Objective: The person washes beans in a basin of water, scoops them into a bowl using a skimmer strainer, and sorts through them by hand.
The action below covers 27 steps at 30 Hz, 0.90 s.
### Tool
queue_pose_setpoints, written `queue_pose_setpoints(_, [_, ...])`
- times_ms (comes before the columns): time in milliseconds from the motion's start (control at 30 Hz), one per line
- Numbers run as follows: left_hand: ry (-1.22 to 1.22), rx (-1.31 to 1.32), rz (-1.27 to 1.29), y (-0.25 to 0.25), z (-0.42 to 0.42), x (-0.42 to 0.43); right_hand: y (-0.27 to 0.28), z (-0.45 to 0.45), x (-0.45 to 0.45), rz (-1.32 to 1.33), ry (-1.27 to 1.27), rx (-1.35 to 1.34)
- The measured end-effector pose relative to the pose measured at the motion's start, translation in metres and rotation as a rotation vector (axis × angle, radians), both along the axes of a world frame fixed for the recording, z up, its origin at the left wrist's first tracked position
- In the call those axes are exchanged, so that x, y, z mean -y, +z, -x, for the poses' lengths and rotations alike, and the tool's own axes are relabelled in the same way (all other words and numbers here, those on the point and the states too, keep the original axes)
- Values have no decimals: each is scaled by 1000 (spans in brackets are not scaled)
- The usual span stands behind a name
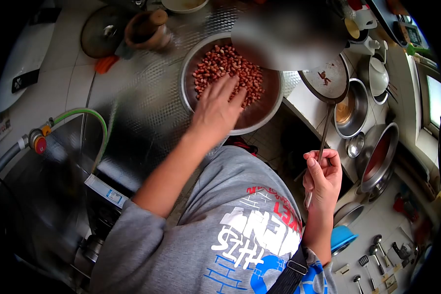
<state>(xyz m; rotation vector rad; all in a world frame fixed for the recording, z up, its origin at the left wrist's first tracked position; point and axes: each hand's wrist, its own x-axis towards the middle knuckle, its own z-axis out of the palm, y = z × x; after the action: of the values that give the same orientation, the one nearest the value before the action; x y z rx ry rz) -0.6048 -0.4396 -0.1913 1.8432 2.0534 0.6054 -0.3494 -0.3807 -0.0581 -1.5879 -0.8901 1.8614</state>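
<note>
A wide metal bowl (272,105) holds a heap of red-skinned peanuts (230,66). My left hand (219,108) reaches into it, palm down, its fingers spread and touching the peanuts. To the right, my right hand (323,177) is closed around the long thin handle of a skimmer (339,85). The skimmer's round head is beside the bowl, over a white counter edge, with a few reddish-brown bits lying in it. Part of the bowl's far rim is hidden behind a grey blur.
A clay mortar with a pestle (147,32) and a glass lid (105,33) stand at the upper left. A gas hose (100,120) curves at the left. More metal bowls (377,152) line the right, below them a blue basin (342,237) and hanging utensils (375,255).
</note>
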Motion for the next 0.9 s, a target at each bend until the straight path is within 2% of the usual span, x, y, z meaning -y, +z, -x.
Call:
queue_pose_setpoints(133, [-81,-124,144,-11,29,1,-1,-6,8,-6,-35,11])
queue_pose_setpoints(267, [-86,-224,332,19,35,10,1,-13,14,-20,-53,24])
queue_pose_setpoints(400, [-4,-242,335,22,46,29,1,-27,17,-45,-84,-2])
queue_pose_setpoints(600, [-16,-104,137,7,33,10,0,-36,21,-59,-114,-26])
queue_pose_setpoints(700, [-23,-69,264,1,-7,-6,0,-36,23,-57,-114,-31])
queue_pose_setpoints(767, [-80,-35,177,1,-32,-9,0,-35,25,-57,-113,-34])
queue_pose_setpoints(900, [-139,200,231,-1,-61,-1,2,-38,27,-64,-110,-31])
